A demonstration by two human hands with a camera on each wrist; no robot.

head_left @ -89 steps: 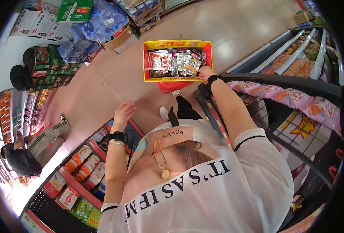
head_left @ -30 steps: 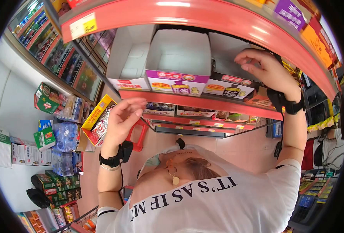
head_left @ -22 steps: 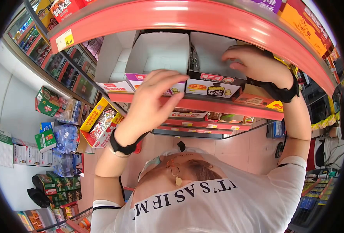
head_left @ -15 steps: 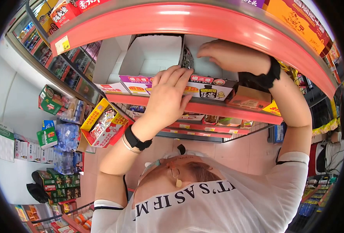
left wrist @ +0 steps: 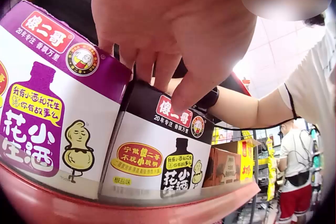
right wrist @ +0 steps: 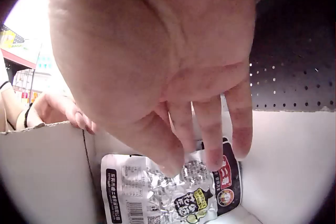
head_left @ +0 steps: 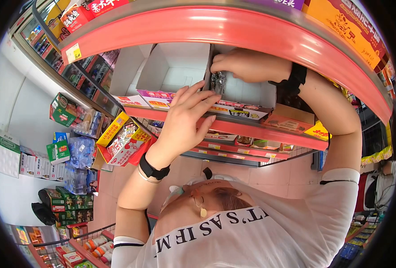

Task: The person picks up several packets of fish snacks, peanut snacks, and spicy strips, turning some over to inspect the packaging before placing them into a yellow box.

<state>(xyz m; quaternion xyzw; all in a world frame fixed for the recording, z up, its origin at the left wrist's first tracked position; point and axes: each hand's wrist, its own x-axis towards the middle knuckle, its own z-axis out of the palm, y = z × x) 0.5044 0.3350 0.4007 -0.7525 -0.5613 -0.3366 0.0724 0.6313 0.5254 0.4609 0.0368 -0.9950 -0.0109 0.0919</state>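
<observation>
My right hand (head_left: 249, 66) is inside a white-walled display box with a black-trimmed front (left wrist: 149, 155). Its fingers point down, the tips over the upper part of a silver-and-black snack pouch (right wrist: 163, 190) leaning against the box's side wall. In the left wrist view, a purple-trimmed display box (left wrist: 86, 113) stands beside the black-trimmed one. Where their front rims meet, my left hand (head_left: 183, 120) touches the top edge. Its fingers reach over the rim and the thumb stays apart in front.
A red shelf edge (head_left: 224, 27) curves just above the right forearm. Another open white box (head_left: 126, 73) stands at the left, and a brown carton (head_left: 291, 118) at the right. Lower left is a yellow-and-red box (head_left: 126, 147) of small packets. A person (left wrist: 294, 166) stands beyond the shelf.
The view has turned from the aisle to the shelf. My right hand has moved left inside the box to the pouch. The left hand has come up from the side onto the box rims.
</observation>
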